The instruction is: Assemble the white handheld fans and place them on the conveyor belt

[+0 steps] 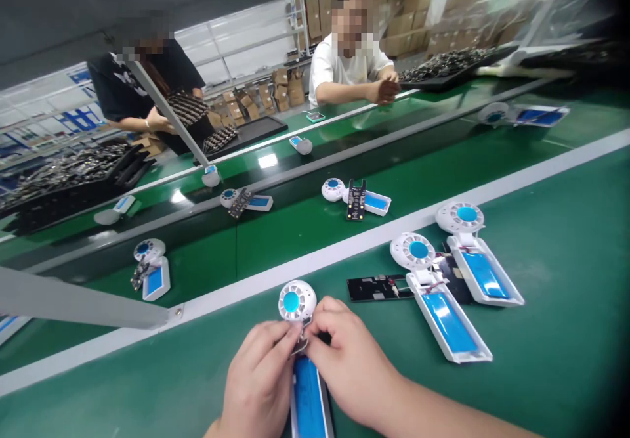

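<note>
Both of my hands work at the bottom centre, over a white fan unit with a round vented head and a blue centre (295, 301). My left hand (258, 375) and my right hand (344, 366) pinch the small metal and wire part at the neck, between that head and a white housing holding a blue battery (309, 395). The fingers hide most of the neck. To the right lie two similar open units (447, 323) (485, 270). A black circuit board (378, 287) rests beside them on the green mat (556, 306).
A white strip (305, 264) separates my green mat from a green conveyor belt (275, 241) carrying more fan units and black boards (357, 198). Beyond it sit two co-workers, one with a hand (386, 88) near a black tray of parts (443, 69). Cardboard boxes fill the back.
</note>
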Demonstrator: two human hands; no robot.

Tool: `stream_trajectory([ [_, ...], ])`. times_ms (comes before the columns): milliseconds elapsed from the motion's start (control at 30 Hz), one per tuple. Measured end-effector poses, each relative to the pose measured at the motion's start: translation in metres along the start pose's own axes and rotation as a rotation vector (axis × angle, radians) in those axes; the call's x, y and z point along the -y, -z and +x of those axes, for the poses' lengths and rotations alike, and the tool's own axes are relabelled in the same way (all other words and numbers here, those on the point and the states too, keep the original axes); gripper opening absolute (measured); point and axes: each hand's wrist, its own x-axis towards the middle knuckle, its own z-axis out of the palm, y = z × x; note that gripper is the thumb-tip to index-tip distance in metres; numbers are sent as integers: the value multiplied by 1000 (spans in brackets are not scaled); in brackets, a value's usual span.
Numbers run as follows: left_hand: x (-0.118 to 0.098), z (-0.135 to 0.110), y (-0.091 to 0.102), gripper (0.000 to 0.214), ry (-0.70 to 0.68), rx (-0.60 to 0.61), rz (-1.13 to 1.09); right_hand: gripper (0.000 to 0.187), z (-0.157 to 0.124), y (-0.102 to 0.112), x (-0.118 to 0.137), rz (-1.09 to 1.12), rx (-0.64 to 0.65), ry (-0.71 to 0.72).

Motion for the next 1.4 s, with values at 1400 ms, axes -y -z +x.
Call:
stream_trajectory([
  [1400, -3, 9, 7, 27, 176, 80, -214, 18, 4, -3, -24, -72, 18, 324],
])
